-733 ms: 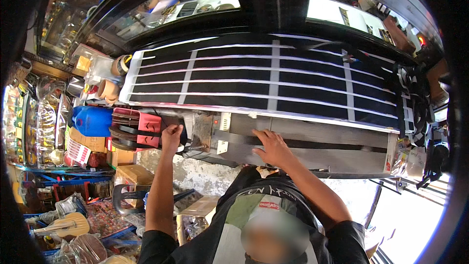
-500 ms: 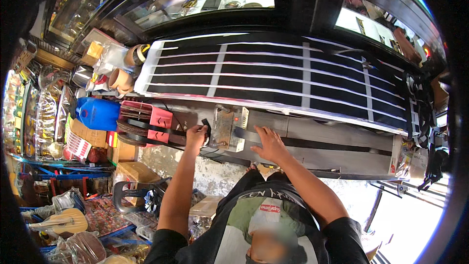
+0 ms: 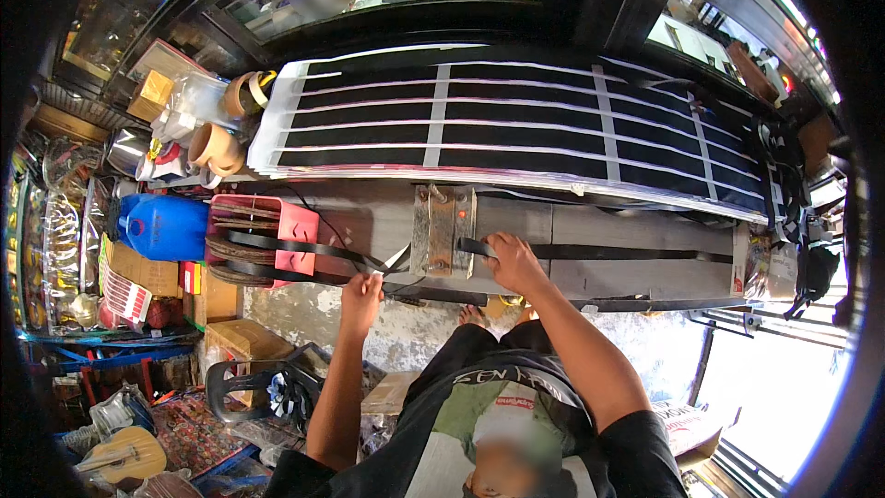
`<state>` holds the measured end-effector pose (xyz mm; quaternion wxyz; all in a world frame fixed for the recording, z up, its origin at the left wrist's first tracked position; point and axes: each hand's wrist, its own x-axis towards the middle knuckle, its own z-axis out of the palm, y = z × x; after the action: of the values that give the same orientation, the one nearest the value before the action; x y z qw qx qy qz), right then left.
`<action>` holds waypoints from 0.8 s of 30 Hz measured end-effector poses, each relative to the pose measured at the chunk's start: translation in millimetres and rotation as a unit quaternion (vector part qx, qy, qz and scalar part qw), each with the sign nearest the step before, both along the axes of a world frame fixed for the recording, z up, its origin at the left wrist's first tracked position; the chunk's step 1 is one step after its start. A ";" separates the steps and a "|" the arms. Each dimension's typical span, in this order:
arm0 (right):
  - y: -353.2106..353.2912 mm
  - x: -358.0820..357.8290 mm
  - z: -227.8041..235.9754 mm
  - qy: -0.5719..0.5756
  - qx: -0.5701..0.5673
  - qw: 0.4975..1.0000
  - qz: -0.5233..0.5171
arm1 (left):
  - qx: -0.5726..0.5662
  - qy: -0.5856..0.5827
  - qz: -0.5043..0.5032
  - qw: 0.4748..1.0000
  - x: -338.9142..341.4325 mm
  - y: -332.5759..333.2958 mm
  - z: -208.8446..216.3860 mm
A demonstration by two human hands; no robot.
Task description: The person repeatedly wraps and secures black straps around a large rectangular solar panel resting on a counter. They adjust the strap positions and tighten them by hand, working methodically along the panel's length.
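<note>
My right hand is closed around a flat black strap just right of a small metal and wood block. The strap comes out of the block and runs right along the grey bench. Left of the block, my left hand is closed at the bench's near edge, pinching another stretch of black strap. This stretch leads from brown rolls in a pink bin. A small white strip shows between my left hand and the block; what it belongs to is unclear.
Behind the bench lies a wide stack of black strips with white lines. A blue jerrycan and brown tape rolls stand at left. A dark chair is at lower left. People sit beyond the window.
My right hand has gone from spread fingers to gripping the strap by the block. My left hand has moved down toward the bench's near edge, away from the block. The view has shifted slightly.
</note>
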<state>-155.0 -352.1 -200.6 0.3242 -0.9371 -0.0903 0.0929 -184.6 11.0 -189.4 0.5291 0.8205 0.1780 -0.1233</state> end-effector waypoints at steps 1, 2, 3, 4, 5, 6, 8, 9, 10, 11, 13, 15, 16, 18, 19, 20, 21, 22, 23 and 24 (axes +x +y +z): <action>0.0 0.4 2.7 -0.006 0.015 1.000 -0.005 | 0.046 -0.003 -0.035 0.998 -15.5 3.6 4.2; -0.2 0.7 6.8 -0.007 0.030 0.999 -0.012 | 0.088 0.006 -0.064 0.994 -30.1 5.9 9.6; -1.4 0.0 12.4 -0.022 0.044 0.999 -0.006 | 0.097 -0.004 -0.100 0.990 -44.4 3.1 14.5; -3.5 -1.5 19.6 -0.032 0.059 0.998 -0.003 | 0.101 0.009 -0.127 0.987 -57.5 -4.6 19.5; -6.0 -2.4 28.0 -0.048 0.081 0.996 0.001 | 0.063 0.008 -0.152 0.986 -70.8 -15.1 26.3; -9.2 -4.3 37.3 -0.050 0.081 0.995 0.006 | 0.031 0.054 -0.168 0.984 -78.8 -29.1 32.6; -17.9 -14.0 58.0 -0.059 0.098 0.993 0.021 | -0.040 0.068 -0.214 0.974 -93.4 -63.4 49.0; -23.3 -20.7 68.6 -0.073 0.098 0.992 0.030 | -0.067 0.039 -0.234 0.969 -94.9 -85.5 55.6; -29.9 -27.3 79.2 -0.091 0.101 0.990 0.038 | -0.082 0.022 -0.255 0.963 -94.7 -108.3 62.6; -37.1 -32.1 89.1 -0.119 0.105 0.986 0.048 | -0.122 -0.005 -0.229 0.966 -93.6 -132.3 69.4; -52.8 -42.2 106.1 -0.117 0.112 0.984 0.071 | -0.182 -0.053 -0.180 0.965 -87.7 -179.7 80.3; -68.6 -45.7 117.3 -0.125 0.126 0.979 0.104 | -0.229 -0.066 -0.172 0.956 -73.6 -221.8 85.5; -77.3 -47.0 122.0 -0.132 0.121 0.978 0.104 | -0.253 -0.082 -0.167 0.949 -68.0 -239.6 88.0; -97.0 -50.0 130.6 -0.136 0.110 0.979 0.108 | -0.189 -0.112 -0.163 0.962 -61.5 -266.0 96.0; -108.3 -49.3 134.7 -0.135 0.122 0.978 0.106 | -0.180 -0.120 -0.155 0.964 -58.3 -279.1 100.5; -122.1 -48.5 139.2 -0.083 0.144 0.980 0.112 | -0.171 -0.128 -0.149 0.965 -54.8 -292.2 105.2; -137.2 -48.3 144.2 -0.027 0.163 0.979 0.117 | -0.206 -0.162 -0.143 0.954 -55.6 -305.4 111.3; -153.0 -46.5 148.6 0.048 0.170 0.977 0.117 | -0.281 -0.163 -0.095 0.941 -55.1 -318.9 116.4; -171.1 -45.2 152.9 0.059 0.169 0.973 0.148 | -0.357 -0.170 -0.045 0.917 -56.1 -331.5 121.1; -192.2 -45.6 157.3 0.093 0.158 0.967 0.175 | -0.430 -0.174 0.009 0.886 -57.6 -342.2 125.5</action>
<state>-200.6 -544.3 -43.3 0.4538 -0.8310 -0.2355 0.2191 -242.2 -331.2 -63.9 0.8536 0.5192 0.0198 -0.0385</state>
